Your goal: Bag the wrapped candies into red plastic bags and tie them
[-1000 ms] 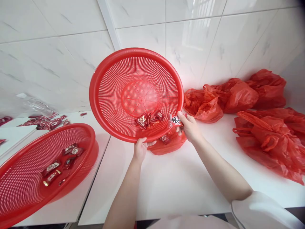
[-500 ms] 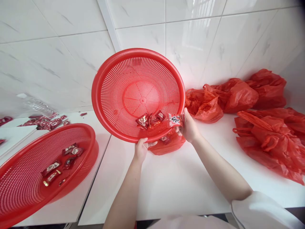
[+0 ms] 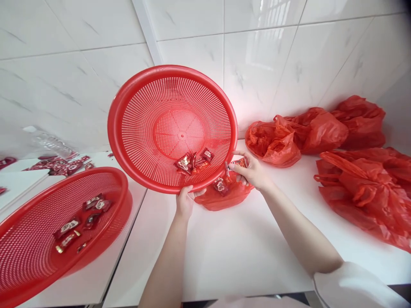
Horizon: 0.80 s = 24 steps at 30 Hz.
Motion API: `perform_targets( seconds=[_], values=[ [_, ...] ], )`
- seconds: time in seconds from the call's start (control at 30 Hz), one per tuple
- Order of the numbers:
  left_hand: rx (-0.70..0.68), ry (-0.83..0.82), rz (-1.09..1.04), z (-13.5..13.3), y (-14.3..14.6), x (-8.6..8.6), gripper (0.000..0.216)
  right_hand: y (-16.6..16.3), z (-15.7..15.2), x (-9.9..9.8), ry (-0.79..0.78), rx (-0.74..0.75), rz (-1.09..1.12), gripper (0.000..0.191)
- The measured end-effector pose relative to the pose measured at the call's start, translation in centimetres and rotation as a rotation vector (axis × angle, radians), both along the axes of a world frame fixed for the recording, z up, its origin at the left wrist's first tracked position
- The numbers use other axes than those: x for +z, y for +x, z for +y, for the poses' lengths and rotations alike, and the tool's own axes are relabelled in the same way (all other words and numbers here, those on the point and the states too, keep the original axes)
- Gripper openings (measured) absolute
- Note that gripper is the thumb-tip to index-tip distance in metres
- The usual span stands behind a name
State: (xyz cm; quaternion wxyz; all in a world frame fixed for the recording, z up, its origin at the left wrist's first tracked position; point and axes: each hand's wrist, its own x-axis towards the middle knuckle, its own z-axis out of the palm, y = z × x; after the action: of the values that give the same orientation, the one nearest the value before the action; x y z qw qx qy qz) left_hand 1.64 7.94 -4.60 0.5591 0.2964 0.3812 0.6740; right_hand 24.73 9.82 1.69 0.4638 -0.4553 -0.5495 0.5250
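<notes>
My left hand point(image 3: 186, 200) grips the bottom rim of a red plastic colander point(image 3: 141, 182), which is tilted so its inside faces me. Several red-wrapped candies point(image 3: 194, 162) rest low inside it. Just right of the rim, my right hand point(image 3: 251, 171) pinches a small red candy packet point(image 3: 238, 162), partly covered by the fingers. Under both, a red plastic bag point(image 3: 221, 201) lies on the white table, with a wrapped candy point(image 3: 220, 185) showing in its mouth.
A second red colander point(image 3: 118, 184) with several candies leans at the left. Behind it are a pile of red packets point(image 3: 64, 166) and a clear plastic bottle point(image 3: 51, 142). Filled red bags point(image 3: 316, 130) line the tiled wall, and another red bag point(image 3: 366, 188) sits at the right.
The colander has shifted left with my left hand. My right hand has come away from the rim, still holding the candy packet, which has turned. More of the bag below shows.
</notes>
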Motion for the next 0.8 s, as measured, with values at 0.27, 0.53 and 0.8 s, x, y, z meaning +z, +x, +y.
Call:
perform_targets(
  seconds=[0.27, 0.53, 0.8],
  values=[
    [0.051, 0.003, -0.042, 0.6, -0.4, -0.3, 0.031, -0.5, 1.1, -2.3, -0.018, 0.073, -0.53, 0.057],
    [0.05, 0.012, -0.052, 0.5, 0.2, -0.6, 0.024, 0.7, 1.2, -2.0, 0.182, -0.126, -0.979, 0.034],
    [-0.139, 0.025, -0.076, -1.3, 4.1, -1.2, 0.038, -0.5, -0.7, -0.3, 0.653, -0.052, -0.925, 0.032]
  ],
)
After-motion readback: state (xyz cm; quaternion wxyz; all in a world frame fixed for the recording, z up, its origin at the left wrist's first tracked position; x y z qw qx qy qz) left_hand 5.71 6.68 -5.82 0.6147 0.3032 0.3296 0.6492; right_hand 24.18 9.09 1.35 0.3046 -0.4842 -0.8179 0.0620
